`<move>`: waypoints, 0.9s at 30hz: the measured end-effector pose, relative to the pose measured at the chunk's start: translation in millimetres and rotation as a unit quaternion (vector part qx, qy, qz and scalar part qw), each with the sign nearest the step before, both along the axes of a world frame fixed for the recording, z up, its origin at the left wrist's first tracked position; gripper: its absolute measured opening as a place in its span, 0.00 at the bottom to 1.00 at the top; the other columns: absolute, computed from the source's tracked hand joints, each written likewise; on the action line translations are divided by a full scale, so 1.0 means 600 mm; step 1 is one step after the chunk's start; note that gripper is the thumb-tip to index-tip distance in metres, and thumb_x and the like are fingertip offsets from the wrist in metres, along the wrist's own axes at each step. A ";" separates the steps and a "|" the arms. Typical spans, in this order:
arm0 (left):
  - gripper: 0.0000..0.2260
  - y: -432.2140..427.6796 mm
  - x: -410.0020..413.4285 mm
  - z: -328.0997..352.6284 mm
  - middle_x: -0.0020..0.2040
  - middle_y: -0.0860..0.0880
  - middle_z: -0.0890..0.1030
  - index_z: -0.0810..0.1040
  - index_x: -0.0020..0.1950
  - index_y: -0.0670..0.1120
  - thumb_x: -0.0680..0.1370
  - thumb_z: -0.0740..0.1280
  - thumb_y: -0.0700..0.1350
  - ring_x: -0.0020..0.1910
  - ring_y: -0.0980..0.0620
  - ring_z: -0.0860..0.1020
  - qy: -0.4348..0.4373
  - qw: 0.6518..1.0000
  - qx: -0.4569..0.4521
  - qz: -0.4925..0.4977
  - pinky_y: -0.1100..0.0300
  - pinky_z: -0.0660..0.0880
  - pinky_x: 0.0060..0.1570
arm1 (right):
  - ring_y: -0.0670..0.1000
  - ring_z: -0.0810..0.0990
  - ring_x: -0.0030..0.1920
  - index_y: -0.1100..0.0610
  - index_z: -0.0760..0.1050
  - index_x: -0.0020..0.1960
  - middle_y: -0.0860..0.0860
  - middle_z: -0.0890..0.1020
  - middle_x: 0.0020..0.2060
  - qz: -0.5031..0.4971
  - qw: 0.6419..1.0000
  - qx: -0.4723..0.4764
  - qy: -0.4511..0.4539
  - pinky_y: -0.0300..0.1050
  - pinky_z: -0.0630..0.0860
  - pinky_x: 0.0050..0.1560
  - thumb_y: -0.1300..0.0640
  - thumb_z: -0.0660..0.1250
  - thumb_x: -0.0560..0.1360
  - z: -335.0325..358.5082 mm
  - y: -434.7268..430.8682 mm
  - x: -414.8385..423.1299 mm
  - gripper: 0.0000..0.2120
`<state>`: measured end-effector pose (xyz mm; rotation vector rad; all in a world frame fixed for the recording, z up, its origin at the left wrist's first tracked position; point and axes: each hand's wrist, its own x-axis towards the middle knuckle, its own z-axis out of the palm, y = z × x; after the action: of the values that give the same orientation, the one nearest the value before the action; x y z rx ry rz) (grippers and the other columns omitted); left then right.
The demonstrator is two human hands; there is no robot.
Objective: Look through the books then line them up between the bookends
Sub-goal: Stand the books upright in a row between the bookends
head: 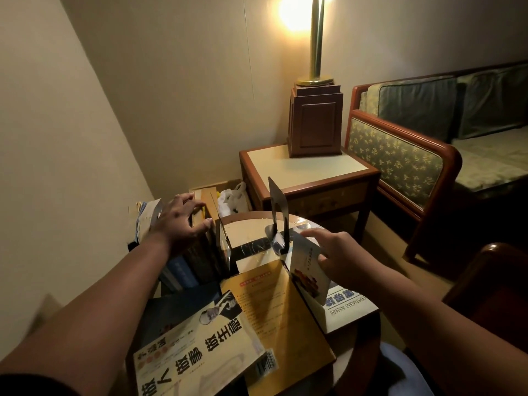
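On the round table [354, 364] a row of upright books [197, 258] stands at the left, and my left hand [183, 221] grips their top edges. A black bookend [224, 244] leans against that row; a second black bookend [278, 212] stands apart to the right. My right hand [333, 250] holds a small pale book [310, 270] upright and tilted, near the second bookend. A yellow-covered book [274, 310] and a white book with large black characters [200, 347] lie flat in front. Another book with English lettering [350, 305] lies under the small one.
A wooden side table [308, 172] with a brass lamp [315, 52] on a wooden base stands behind. A cardboard box with a white bag [233, 198] sits on the floor by the wall. A patterned sofa [414, 155] is at the right, a dark chair arm [494, 281] nearer.
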<state>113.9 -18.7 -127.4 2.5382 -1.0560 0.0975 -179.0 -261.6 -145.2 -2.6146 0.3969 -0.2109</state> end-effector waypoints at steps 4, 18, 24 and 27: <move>0.35 0.002 0.000 0.000 0.76 0.49 0.62 0.70 0.71 0.57 0.68 0.55 0.72 0.74 0.44 0.62 0.004 1.000 -0.001 0.001 0.38 0.69 0.65 | 0.61 0.81 0.62 0.47 0.67 0.73 0.59 0.79 0.63 0.018 0.997 -0.045 -0.052 0.49 0.85 0.44 0.66 0.64 0.79 0.008 0.015 0.023 0.26; 0.41 0.003 -0.002 0.011 0.76 0.47 0.62 0.71 0.72 0.54 0.64 0.53 0.73 0.75 0.43 0.60 0.019 1.000 0.011 -0.003 0.43 0.63 0.70 | 0.55 0.84 0.54 0.58 0.76 0.65 0.55 0.83 0.55 0.083 0.975 -0.009 -0.204 0.48 0.84 0.46 0.56 0.60 0.80 0.002 0.171 0.117 0.16; 0.41 0.008 -0.006 0.012 0.77 0.47 0.61 0.70 0.73 0.55 0.65 0.52 0.73 0.76 0.43 0.59 0.015 1.000 0.009 -0.004 0.42 0.62 0.70 | 0.55 0.85 0.50 0.58 0.77 0.62 0.56 0.84 0.53 0.066 0.978 -0.024 -0.198 0.45 0.84 0.43 0.61 0.64 0.80 -0.005 0.197 0.129 0.12; 0.41 0.006 -0.009 0.014 0.77 0.47 0.61 0.69 0.73 0.54 0.65 0.52 0.73 0.76 0.44 0.58 0.017 1.000 0.006 -0.004 0.43 0.62 0.70 | 0.53 0.85 0.45 0.58 0.78 0.58 0.55 0.85 0.47 0.047 0.976 -0.023 -0.210 0.47 0.83 0.40 0.58 0.57 0.81 -0.006 0.199 0.125 0.13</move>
<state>108.6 -15.1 -119.0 2.5377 -1.0563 0.0469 -104.3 -142.5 -148.9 -2.5337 0.1193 -0.7299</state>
